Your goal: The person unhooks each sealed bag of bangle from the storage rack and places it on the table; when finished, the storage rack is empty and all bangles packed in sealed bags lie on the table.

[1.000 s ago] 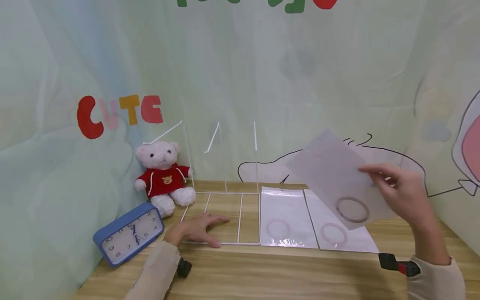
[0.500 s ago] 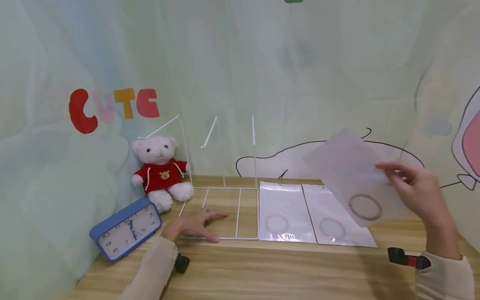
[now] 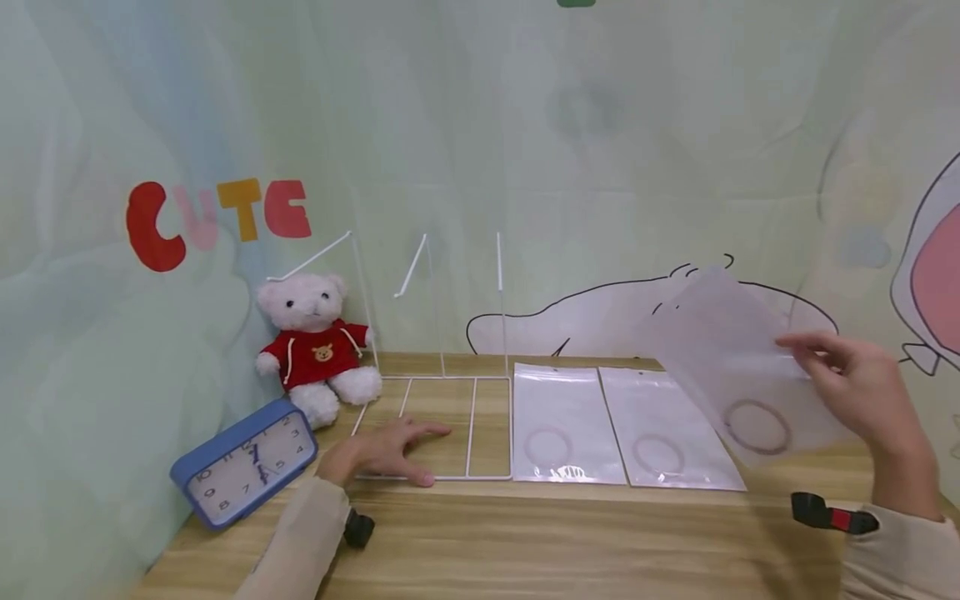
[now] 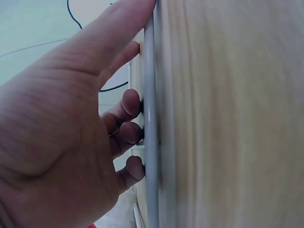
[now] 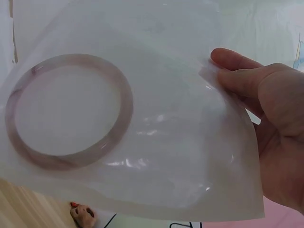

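In the head view my right hand (image 3: 862, 387) pinches one edge of a translucent zip bag (image 3: 712, 342) between thumb and fingers. The bag hangs tilted above the right part of the table. A pale reddish-brown bangle (image 5: 127, 104) shows through it in the right wrist view. My left hand (image 3: 390, 450) rests with spread fingers on the base of a white wire rack (image 3: 471, 425). Its thumb lies at the rack's front bar (image 4: 151, 114), while the other fingertips reach down behind that bar in the left wrist view.
Two similar bags, the left one (image 3: 555, 404) and the right one (image 3: 648, 408), lie side by side against the rack's right edge, each with a ring inside. A white teddy bear (image 3: 322, 358) in red and a blue clock (image 3: 251, 467) stand at left. A printed curtain (image 3: 600, 208) hangs behind.
My right hand has carried its bag to the right, uncovering more of the right-hand bag on the table. The left hand stays on the rack, and the head view has shifted slightly.
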`<act>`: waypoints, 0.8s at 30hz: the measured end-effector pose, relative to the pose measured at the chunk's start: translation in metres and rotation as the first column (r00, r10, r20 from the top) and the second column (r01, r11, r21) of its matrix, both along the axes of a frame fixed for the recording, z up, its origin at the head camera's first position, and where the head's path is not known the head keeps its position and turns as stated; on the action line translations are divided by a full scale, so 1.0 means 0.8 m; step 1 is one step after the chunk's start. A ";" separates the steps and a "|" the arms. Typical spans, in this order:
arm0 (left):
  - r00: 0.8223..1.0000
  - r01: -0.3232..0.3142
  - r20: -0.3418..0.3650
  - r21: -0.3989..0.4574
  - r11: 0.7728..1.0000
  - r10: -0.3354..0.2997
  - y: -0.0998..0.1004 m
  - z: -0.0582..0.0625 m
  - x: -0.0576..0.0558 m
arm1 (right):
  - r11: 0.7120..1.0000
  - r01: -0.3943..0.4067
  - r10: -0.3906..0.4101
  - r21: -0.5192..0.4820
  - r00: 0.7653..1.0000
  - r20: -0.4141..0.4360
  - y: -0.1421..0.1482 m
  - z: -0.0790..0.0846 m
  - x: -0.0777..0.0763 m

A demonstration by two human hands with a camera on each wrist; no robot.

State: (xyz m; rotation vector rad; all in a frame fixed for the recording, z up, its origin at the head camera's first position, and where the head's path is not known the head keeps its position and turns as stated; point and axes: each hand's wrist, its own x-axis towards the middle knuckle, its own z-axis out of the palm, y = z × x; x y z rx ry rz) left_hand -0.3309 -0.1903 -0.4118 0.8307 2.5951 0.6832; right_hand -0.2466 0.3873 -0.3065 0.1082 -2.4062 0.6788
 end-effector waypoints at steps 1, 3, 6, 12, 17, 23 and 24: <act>1.000 0.000 0.002 0.000 1.000 0.000 0.000 0.000 0.000 | 1.000 0.004 -0.004 -0.002 1.000 0.004 0.005 -0.002 0.000; 1.000 -0.002 0.006 0.000 1.000 0.002 0.001 -0.001 0.000 | 1.000 0.022 -0.021 -0.005 1.000 0.014 0.014 -0.006 -0.001; 1.000 -0.001 0.013 0.000 1.000 0.001 0.001 -0.001 -0.001 | 0.998 0.061 -0.060 -0.019 0.997 0.051 0.026 -0.013 -0.002; 1.000 0.002 0.015 -0.007 1.000 -0.002 0.002 0.000 -0.003 | 0.993 0.114 -0.111 -0.026 0.990 0.092 0.043 -0.025 -0.004; 1.000 -0.006 0.022 -0.004 1.000 0.007 0.001 0.001 -0.003 | 0.992 0.124 -0.121 -0.027 0.988 0.097 0.055 -0.032 -0.007; 1.000 -0.009 0.024 -0.003 1.000 0.009 0.001 0.000 -0.002 | 0.988 0.154 -0.149 -0.025 0.979 0.141 0.067 -0.041 -0.012; 1.000 -0.008 0.022 -0.004 1.000 0.009 0.002 0.000 -0.001 | 0.987 0.159 -0.154 -0.023 0.977 0.145 0.068 -0.042 -0.012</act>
